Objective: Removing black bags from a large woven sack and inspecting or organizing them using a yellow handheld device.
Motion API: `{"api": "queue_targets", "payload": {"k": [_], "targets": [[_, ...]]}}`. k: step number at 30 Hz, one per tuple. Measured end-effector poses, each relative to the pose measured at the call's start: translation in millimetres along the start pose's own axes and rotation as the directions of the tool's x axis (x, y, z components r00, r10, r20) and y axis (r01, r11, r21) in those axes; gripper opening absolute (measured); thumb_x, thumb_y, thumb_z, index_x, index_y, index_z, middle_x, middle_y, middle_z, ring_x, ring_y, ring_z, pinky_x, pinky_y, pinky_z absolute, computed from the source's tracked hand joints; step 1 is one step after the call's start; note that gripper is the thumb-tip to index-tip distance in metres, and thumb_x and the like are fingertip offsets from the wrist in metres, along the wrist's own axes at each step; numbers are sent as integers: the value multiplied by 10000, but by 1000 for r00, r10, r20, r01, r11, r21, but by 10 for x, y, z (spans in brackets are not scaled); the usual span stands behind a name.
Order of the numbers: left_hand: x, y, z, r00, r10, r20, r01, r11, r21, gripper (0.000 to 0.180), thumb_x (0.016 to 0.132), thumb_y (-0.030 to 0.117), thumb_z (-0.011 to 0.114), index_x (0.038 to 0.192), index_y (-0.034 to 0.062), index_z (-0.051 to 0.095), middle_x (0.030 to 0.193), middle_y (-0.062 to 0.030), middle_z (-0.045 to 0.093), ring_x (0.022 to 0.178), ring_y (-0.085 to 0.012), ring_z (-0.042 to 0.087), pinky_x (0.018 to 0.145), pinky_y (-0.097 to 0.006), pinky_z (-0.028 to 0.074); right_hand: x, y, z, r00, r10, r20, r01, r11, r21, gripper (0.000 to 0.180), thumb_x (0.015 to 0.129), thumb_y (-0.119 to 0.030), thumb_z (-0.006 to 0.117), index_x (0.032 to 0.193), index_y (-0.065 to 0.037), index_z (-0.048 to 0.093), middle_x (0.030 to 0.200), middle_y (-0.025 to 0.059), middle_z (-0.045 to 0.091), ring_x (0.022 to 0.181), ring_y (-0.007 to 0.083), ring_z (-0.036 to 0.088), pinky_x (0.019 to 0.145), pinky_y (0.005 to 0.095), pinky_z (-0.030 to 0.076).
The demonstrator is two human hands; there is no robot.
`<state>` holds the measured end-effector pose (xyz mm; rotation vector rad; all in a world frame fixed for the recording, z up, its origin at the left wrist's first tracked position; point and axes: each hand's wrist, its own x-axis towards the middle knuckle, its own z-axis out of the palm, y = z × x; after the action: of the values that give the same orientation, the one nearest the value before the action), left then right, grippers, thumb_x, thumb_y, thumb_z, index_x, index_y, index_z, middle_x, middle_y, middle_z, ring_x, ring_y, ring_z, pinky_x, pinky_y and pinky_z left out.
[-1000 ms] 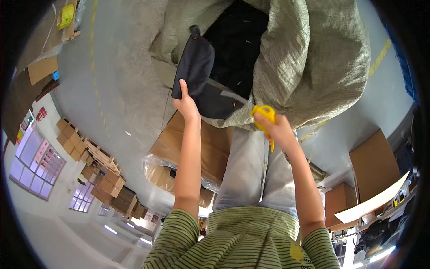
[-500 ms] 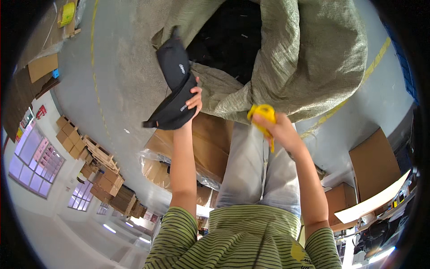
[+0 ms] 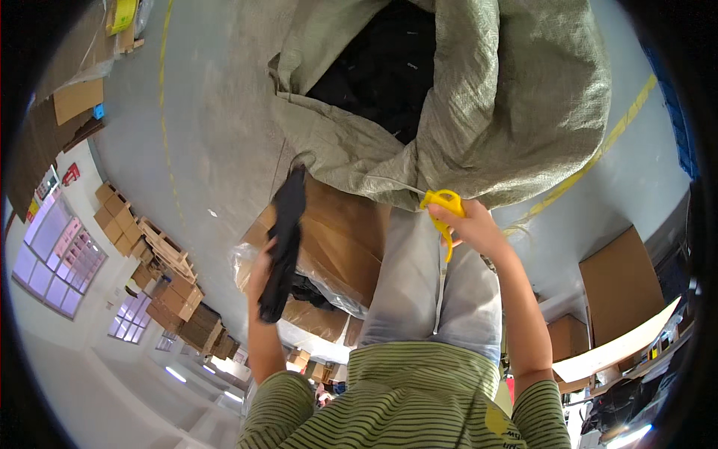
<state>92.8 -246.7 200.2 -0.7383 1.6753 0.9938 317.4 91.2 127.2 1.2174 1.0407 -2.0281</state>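
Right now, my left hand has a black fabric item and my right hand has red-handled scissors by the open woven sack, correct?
Not quite: the head view shows yellow-handled scissors, not red, in your right hand by the open woven sack. Your left hand has the black fabric item.

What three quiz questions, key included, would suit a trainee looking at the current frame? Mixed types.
1. Multiple choice: what does the right hand hold?
A) hammer
B) yellow-handled scissors
C) screwdriver

2. True or false: the woven sack is open, with black contents visible inside.

3. Short answer: what is in the left hand?

Key:
1. B
2. True
3. A black fabric item; it is blurred, so its exact type is unclear.
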Motion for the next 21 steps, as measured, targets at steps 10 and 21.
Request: {"api": "queue_targets", "payload": {"k": [10,21], "targets": [[-1209,-1260,-1605,673,226,-705,711,67,700,830,691,593,676,1229,-10,488,1199,-198,536,1113,-363,507,948,-408,406,-11,-39,-5,978,160,132,-148,985,-92,483,815,-486,610,725,-12,597,611,39,589,469,109,546,467,241,450],[2335,689,2536,948,297,113,-317,908,275,730,719,439,740,1189,-42,456,1094,-114,540,944,-138,521,783,-246,421,192,218,-111,995,94,25,-97,987,129,445,840,-450,611,881,-8,648,652,29,597,545,79,538,466,228,435]]}}
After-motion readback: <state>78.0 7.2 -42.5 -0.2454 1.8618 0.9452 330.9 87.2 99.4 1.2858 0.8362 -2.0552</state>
